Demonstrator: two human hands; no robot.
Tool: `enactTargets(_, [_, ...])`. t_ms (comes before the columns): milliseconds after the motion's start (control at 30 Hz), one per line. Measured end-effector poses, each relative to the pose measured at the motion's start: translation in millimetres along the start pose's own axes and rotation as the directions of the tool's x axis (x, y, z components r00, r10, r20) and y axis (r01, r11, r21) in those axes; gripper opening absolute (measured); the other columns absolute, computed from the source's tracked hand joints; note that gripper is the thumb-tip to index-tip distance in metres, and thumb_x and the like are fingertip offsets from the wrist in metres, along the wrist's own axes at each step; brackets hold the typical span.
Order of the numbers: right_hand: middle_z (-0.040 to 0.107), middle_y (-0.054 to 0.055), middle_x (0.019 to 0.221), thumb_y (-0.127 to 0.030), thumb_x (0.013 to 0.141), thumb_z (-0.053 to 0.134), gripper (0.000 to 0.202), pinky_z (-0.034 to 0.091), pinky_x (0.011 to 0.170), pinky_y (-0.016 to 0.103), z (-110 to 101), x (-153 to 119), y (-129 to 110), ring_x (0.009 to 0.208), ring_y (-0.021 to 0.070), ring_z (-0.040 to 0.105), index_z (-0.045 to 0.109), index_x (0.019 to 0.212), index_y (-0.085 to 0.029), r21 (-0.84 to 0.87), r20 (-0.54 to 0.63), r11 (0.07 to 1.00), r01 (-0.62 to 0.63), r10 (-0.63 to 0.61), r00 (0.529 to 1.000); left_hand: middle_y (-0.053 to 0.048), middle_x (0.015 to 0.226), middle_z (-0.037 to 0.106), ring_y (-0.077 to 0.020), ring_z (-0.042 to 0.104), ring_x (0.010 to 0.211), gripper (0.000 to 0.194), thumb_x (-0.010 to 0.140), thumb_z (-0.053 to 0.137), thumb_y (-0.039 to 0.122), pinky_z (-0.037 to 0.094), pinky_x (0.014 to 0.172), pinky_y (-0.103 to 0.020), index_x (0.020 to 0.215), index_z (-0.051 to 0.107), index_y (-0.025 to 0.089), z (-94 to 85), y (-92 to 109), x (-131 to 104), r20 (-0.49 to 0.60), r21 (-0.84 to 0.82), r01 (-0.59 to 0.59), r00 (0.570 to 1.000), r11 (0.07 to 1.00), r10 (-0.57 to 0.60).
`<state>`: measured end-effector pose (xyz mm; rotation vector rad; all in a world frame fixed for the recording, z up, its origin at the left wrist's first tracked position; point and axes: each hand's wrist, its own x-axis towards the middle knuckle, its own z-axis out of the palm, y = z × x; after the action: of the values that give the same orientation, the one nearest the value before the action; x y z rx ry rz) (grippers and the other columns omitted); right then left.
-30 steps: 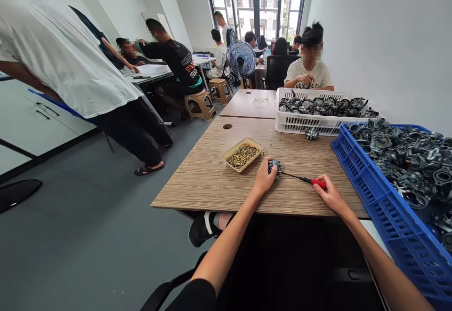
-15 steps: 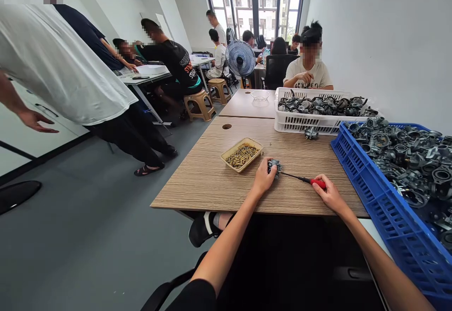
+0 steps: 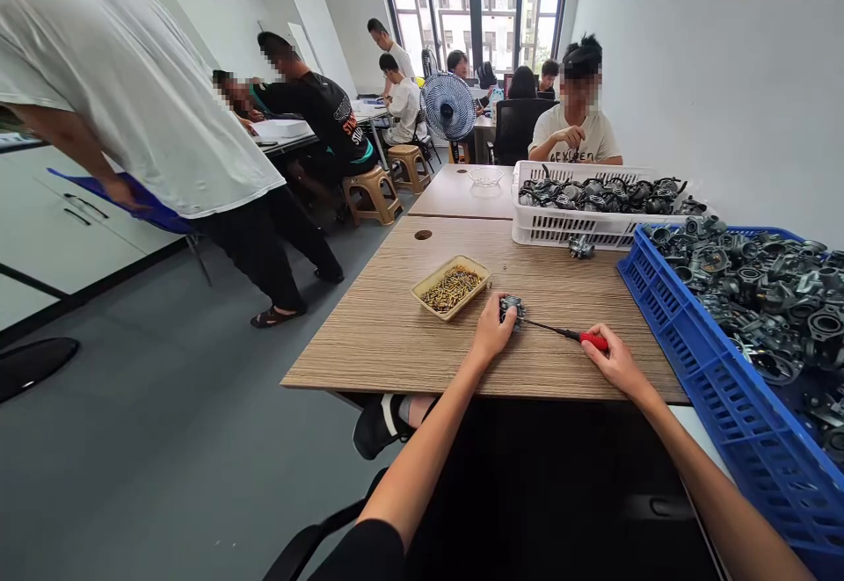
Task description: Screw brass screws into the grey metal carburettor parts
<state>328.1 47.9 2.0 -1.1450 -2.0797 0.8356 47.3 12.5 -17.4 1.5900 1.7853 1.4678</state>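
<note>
My left hand [image 3: 494, 328] is closed around a small grey metal carburetor [image 3: 512, 308] just above the wooden tabletop [image 3: 369, 335]. Fingers of my right hand [image 3: 612, 359] wrap the red handle of a screwdriver [image 3: 568, 333]. Its dark shaft points left, and the tip meets the carburetor's right side; the exact contact point is too small to make out. Left of the carburetor stands a cream tray [image 3: 432, 307] filled with small brass-coloured screw-like parts [image 3: 454, 287]. A few tiny loose pieces lie beside the tray.
A blue crate [image 3: 699, 361] heaped with carburetors flanks my right arm. Behind the table's middle, a white basket [image 3: 560, 228] holds more dark parts, with one carburetor [image 3: 580, 247] in front. A co-worker [image 3: 573, 128] sits opposite. Another person [image 3: 132, 98] stands at left.
My hands, the carburetor and the screwdriver hold nearly the same position. The standing person at left has leaned further forward, and a blue chair now shows behind them.
</note>
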Motion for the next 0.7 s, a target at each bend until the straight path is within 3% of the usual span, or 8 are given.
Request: enactTargets(700, [0.053,-0.002,0.067,-0.059,0.090,0.056,0.036,0.038,0.060,0.029,0.8,-0.1,1.5,0.060,0.0166,0.047,0.056,0.088,-0.023,-0.038,-0.010,0.999,-0.013,0.012,1.000,-0.009,0.112,0.069,-0.0240,0.064,0.105,0.022,0.096,0.047,0.034,0.050,0.096,-0.038,0.114,0.053,0.022,0.1,0.5,-0.7,0.008,0.020,0.011,1.000,1.000,-0.011])
